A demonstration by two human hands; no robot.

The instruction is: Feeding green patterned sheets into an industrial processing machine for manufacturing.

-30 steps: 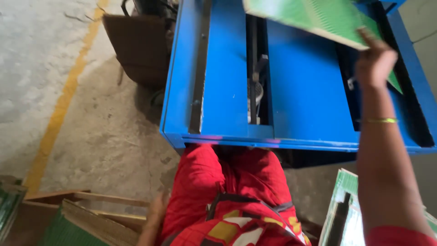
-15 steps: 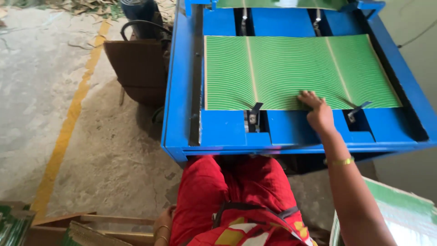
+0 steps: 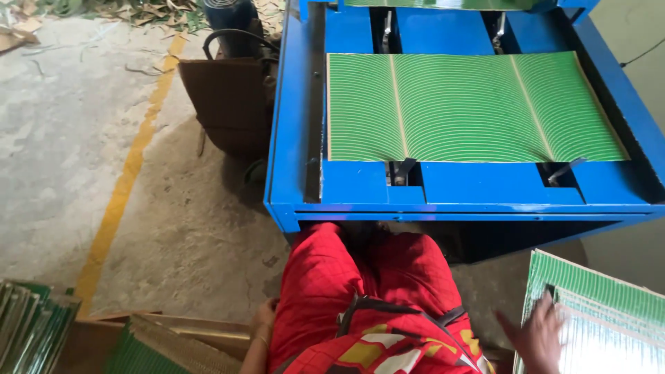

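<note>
I see my right hand (image 3: 537,336) has left the green sheet (image 3: 471,107), which lies flat on the blue machine (image 3: 294,138), and now rests open-fingered on the sheet stack (image 3: 609,312). My left hand (image 3: 262,320) hangs low; its grip I cannot tell.

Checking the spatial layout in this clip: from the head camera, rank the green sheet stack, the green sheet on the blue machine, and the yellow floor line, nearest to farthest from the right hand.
From the right hand:
1. Green sheet stack, touching it, lower right.
2. Green sheet, up on the blue machine.
3. Yellow floor line, far left.
</note>
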